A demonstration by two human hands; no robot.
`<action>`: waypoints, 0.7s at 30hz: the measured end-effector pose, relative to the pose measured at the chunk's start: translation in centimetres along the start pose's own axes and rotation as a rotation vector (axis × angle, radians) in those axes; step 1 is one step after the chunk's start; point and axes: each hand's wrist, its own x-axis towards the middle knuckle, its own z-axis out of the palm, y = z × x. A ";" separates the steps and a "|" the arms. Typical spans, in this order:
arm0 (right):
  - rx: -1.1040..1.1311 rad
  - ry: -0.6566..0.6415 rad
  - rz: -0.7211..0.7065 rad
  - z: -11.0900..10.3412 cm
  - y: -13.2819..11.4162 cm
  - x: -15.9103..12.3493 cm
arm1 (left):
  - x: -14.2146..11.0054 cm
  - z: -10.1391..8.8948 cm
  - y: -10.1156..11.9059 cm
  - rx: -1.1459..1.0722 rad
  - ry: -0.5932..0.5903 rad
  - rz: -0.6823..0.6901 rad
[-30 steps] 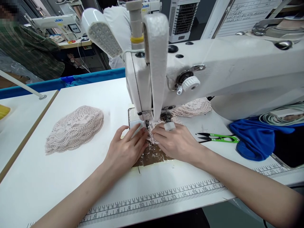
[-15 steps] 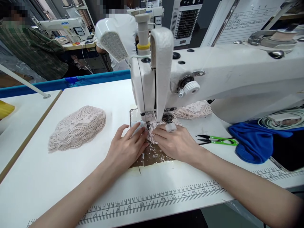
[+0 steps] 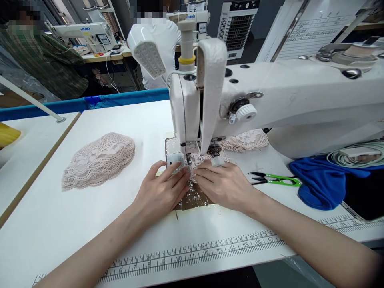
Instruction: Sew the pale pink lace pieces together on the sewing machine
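A pale pink lace piece (image 3: 206,159) lies under the presser foot (image 3: 189,159) of a white sewing machine (image 3: 186,108). To the left of the foot, my left hand (image 3: 162,188) rests with fingers stretched and partly spread, its fingertips by the lace edge. My right hand (image 3: 226,184) has its fingers drawn together on the lace, just right of the needle area; its thumb and fingertips are partly hidden. Both hands lie over the brown, tape-covered plate (image 3: 195,200). A lace stack (image 3: 99,162) sits on the left, and another stack (image 3: 247,141) lies behind the machine head.
Green-handled thread snips (image 3: 279,180) lie right of my right hand, near a blue cloth (image 3: 322,180) and a coiled pale band (image 3: 354,155). A printed ruler (image 3: 192,256) follows the table's front edge. Two people stand or sit beyond the blue edging (image 3: 129,97).
The view has shifted, so the machine head appears lower and further right. Both hands stay by the presser foot; my right hand sits slightly lower and more lace shows above its fingers.
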 end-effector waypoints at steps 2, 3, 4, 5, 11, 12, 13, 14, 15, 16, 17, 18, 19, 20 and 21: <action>-0.009 0.000 0.001 0.0 0.1 0.0 | 0.0 0.0 0.0 0.004 -0.005 -0.001; -0.014 -0.001 0.001 0.0 0.1 0.0 | 0.1 0.0 0.0 0.006 -0.008 -0.002; -0.019 -0.002 -0.001 0.1 0.1 0.0 | 0.1 0.1 -0.1 0.008 -0.009 -0.002; -0.024 -0.002 -0.001 0.1 0.1 0.0 | 0.1 0.1 -0.1 0.011 -0.010 0.000; -0.027 -0.020 0.013 0.1 0.2 0.1 | 0.3 0.3 -0.4 0.035 -0.012 -0.006; -0.022 -0.021 0.015 0.1 0.2 0.2 | 0.3 0.3 -0.5 0.033 -0.011 -0.010; -0.014 -0.020 0.018 0.2 0.2 0.2 | 0.2 0.4 -0.5 0.032 -0.014 -0.014; 0.000 -0.015 0.026 0.2 0.1 0.1 | 0.2 0.4 -0.5 0.033 -0.018 -0.019; 0.023 -0.009 0.040 0.2 0.1 0.1 | 0.2 0.5 -0.5 0.034 -0.023 -0.024; 0.050 -0.006 0.062 0.3 0.1 0.1 | 0.2 0.5 -0.5 0.034 -0.026 -0.027; 0.077 -0.004 0.091 0.3 0.1 0.0 | 0.2 0.5 -0.5 0.033 -0.027 -0.031; 0.098 -0.006 0.126 0.3 0.1 0.0 | 0.2 0.6 -0.5 0.033 -0.026 -0.034; 0.112 -0.011 0.158 0.3 0.2 -0.1 | 0.2 0.6 -0.5 0.033 -0.022 -0.035; 0.121 -0.016 0.178 0.3 0.2 -0.1 | 0.2 0.6 -0.5 0.033 -0.018 -0.034; 0.126 -0.023 0.184 0.3 0.2 -0.1 | 0.2 0.5 -0.5 0.032 -0.013 -0.033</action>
